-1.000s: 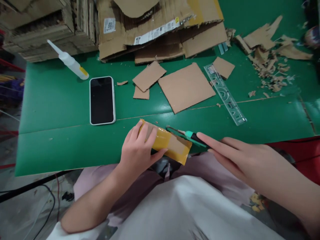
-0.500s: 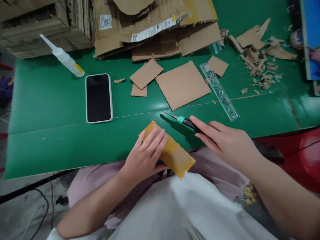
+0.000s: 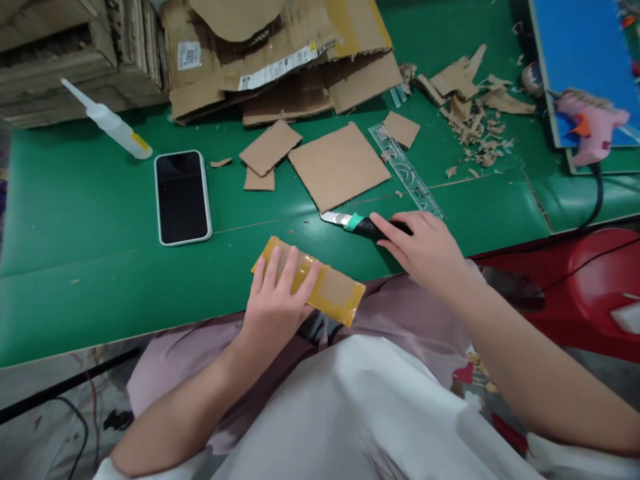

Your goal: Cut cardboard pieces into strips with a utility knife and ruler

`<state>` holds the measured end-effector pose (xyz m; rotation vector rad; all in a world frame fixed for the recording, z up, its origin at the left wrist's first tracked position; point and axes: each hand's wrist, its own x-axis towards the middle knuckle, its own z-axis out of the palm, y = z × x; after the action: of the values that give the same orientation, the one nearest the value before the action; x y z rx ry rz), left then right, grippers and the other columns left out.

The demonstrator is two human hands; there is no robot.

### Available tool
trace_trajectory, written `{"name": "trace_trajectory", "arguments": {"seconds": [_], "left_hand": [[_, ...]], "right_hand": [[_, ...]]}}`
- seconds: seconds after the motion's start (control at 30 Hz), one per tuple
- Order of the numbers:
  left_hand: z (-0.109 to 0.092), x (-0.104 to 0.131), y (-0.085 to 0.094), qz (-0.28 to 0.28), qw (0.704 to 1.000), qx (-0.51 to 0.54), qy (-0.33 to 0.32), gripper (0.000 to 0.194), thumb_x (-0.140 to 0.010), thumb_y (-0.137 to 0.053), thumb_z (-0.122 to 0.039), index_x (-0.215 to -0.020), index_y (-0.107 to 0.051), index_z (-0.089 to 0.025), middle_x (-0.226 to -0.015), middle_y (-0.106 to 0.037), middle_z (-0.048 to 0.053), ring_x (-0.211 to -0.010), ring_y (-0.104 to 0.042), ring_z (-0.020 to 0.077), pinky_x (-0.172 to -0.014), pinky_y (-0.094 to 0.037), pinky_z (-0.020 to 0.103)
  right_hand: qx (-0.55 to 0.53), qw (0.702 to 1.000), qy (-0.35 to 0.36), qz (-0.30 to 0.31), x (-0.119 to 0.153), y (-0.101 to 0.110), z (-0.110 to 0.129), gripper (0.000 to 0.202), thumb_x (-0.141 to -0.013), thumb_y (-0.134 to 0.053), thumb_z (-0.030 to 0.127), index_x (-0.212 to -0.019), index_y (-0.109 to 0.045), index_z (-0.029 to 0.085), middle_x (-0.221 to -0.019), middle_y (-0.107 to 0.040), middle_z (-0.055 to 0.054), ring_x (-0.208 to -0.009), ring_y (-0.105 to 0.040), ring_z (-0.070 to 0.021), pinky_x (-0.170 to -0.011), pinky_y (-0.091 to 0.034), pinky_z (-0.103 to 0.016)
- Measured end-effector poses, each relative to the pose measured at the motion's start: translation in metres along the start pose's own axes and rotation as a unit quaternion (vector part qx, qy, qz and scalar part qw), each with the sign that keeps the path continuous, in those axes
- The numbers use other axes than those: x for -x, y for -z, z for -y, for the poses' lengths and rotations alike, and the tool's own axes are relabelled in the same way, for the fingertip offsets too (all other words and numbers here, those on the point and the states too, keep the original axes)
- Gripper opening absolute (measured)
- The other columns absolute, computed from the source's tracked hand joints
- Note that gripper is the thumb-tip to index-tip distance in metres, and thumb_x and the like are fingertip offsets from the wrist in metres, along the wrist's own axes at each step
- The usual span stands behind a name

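Note:
My left hand (image 3: 281,288) holds a cardboard strip (image 3: 336,295) wrapped in shiny yellow tape, its fingers spread across the top and the thumb mostly hidden. The strip lies slanted at the table's front edge, its right end jutting past it. In my right hand (image 3: 423,248) is a utility knife (image 3: 361,225) with a black and teal handle. Its blade points left, the tip close to the lower corner of a square cardboard piece (image 3: 340,167). Behind that piece's right side lies a clear plastic ruler (image 3: 407,172).
A phone (image 3: 183,197) and a white squeeze bottle (image 3: 111,123) lie on the left of the green table (image 3: 100,287). Smaller cardboard pieces (image 3: 271,147), a cardboard stack (image 3: 280,67) and torn scraps (image 3: 467,100) lie farther back. A pink glue gun (image 3: 595,130) rests at right, above a red stool (image 3: 605,280).
The knife has turned so the flat of its blade shows, and its tip is nearer the square piece's corner. The taped strip lies at a flatter slant. The view has shifted right.

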<state>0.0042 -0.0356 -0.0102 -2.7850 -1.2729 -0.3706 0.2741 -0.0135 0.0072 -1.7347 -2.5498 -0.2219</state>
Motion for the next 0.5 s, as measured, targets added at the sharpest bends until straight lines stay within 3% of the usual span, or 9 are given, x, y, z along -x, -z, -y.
{"name": "trace_trajectory", "arguments": {"seconds": [0.1,0.17,0.23,0.3,0.5], "left_hand": [[0.003,0.001,-0.001,-0.013,1.0,-0.007,0.009,0.047,-0.08,-0.057,-0.03,-0.125,-0.054,-0.018,-0.13,-0.052,0.023,-0.122,-0.047,0.0431,-0.095,-0.04,0.059],[0.004,0.002,-0.001,-0.016,1.0,-0.011,0.004,0.047,-0.08,-0.056,-0.032,-0.125,-0.054,-0.017,-0.13,-0.053,0.023,-0.12,-0.048,0.044,-0.094,-0.041,0.059],[0.004,0.003,-0.002,-0.016,1.0,-0.013,0.004,0.048,-0.081,-0.055,-0.032,-0.126,-0.053,-0.017,-0.13,-0.052,0.024,-0.12,-0.048,0.0445,-0.094,-0.041,0.06],[0.003,0.005,-0.004,-0.017,1.0,-0.011,0.009,0.049,-0.081,-0.053,-0.03,-0.129,-0.051,-0.017,-0.132,-0.051,0.024,-0.122,-0.045,0.0445,-0.094,-0.04,0.061],[0.001,0.009,-0.006,-0.037,0.999,-0.002,0.019,0.053,-0.078,-0.051,-0.016,-0.131,-0.049,-0.018,-0.132,-0.052,0.02,-0.126,-0.042,0.0425,-0.097,-0.038,0.059]], "right_hand": [[-0.051,0.998,-0.007,-0.043,-0.009,0.007,0.019,0.033,-0.09,-0.045,0.025,-0.118,-0.06,0.016,-0.105,-0.063,-0.014,-0.098,-0.053,-0.0237,-0.083,-0.043,-0.038],[-0.129,0.99,0.009,-0.062,-0.015,0.011,0.036,0.025,-0.09,-0.045,0.022,-0.097,-0.068,0.016,-0.092,-0.066,-0.01,-0.088,-0.056,-0.0198,-0.078,-0.045,-0.033],[-0.215,0.975,0.054,-0.008,-0.021,0.012,0.051,0.027,-0.091,-0.042,0.022,-0.092,-0.068,0.015,-0.084,-0.066,-0.008,-0.08,-0.058,-0.0167,-0.076,-0.046,-0.029],[-0.267,0.961,0.052,0.043,-0.027,0.011,0.062,0.027,-0.09,-0.043,0.023,-0.094,-0.068,0.014,-0.085,-0.065,-0.008,-0.08,-0.059,-0.0165,-0.075,-0.046,-0.029],[-0.397,0.905,-0.025,0.15,-0.041,0.017,0.068,0.02,-0.086,-0.048,0.02,-0.081,-0.066,0.015,-0.079,-0.065,-0.004,-0.073,-0.059,-0.0126,-0.067,-0.043,-0.025]]}}
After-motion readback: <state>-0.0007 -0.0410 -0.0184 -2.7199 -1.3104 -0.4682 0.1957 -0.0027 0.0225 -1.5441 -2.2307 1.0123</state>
